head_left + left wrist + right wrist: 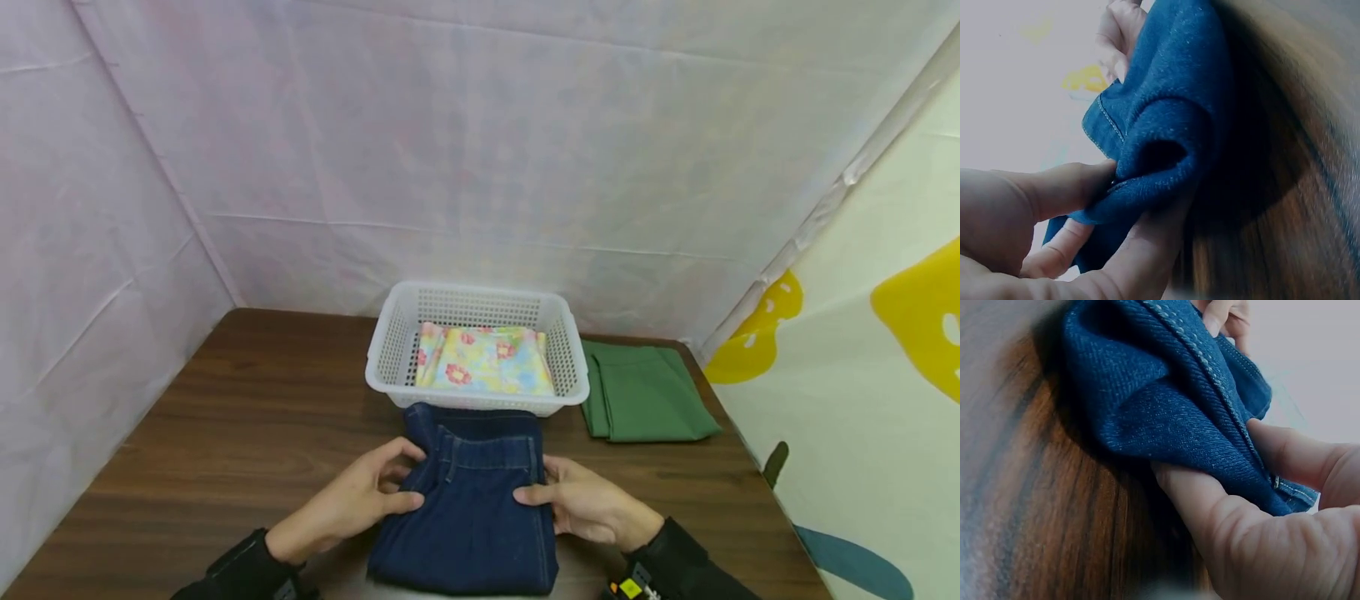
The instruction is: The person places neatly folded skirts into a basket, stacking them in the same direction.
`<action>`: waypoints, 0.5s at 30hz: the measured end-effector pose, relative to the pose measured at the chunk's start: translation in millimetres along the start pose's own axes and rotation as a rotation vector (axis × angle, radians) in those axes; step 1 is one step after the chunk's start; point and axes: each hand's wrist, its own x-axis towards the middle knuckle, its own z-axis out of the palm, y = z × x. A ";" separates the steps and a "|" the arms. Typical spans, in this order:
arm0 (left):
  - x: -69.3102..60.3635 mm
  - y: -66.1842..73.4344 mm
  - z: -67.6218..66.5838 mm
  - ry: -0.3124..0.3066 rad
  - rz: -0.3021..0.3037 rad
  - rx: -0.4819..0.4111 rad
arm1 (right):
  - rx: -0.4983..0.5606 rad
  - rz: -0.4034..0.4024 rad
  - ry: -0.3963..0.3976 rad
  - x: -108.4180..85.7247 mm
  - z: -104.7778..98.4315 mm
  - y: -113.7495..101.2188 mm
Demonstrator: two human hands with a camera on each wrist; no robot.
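Observation:
Folded dark blue jeans point(480, 517) lie at the front of the table, waistband toward the basket. My left hand point(367, 492) grips their left edge, thumb on top and fingers at the side and beneath, as the left wrist view shows around the rolled denim fold point(1160, 134). On the opposite edge my right hand point(592, 504) pinches the denim point(1166, 419), its thumb above and a finger underneath. Just behind the jeans stands a white plastic basket point(382, 350) with a folded floral cloth point(487, 362) inside, yellow with pink flowers.
A folded green cloth point(648, 392) lies right of the basket, near the table's right edge. The brown wooden table point(277, 400) meets a white fabric wall point(480, 150) at the back. Another fabric panel with yellow shapes point(922, 308) hangs on the right.

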 end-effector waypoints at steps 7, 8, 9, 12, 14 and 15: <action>-1.0 4.3 7.1 -0.025 -0.043 -0.169 | 0.024 -0.003 0.010 -5.4 -3.7 1.8; -1.2 5.3 7.8 -0.029 -0.043 -0.190 | 0.027 -0.007 0.011 -6.3 -4.3 2.3; -1.2 6.1 8.5 -0.032 -0.041 -0.211 | 0.029 -0.013 0.012 -7.4 -4.7 2.9; -1.6 8.5 9.9 -0.048 -0.034 -0.251 | 0.040 -0.035 -0.006 -11.6 -5.7 3.8; -2.3 9.4 10.2 -0.072 -0.032 -0.269 | 0.045 -0.046 -0.028 -15.4 -6.0 3.3; -3.0 9.6 10.1 -0.085 -0.034 -0.277 | 0.050 -0.052 -0.042 -17.7 -5.9 2.6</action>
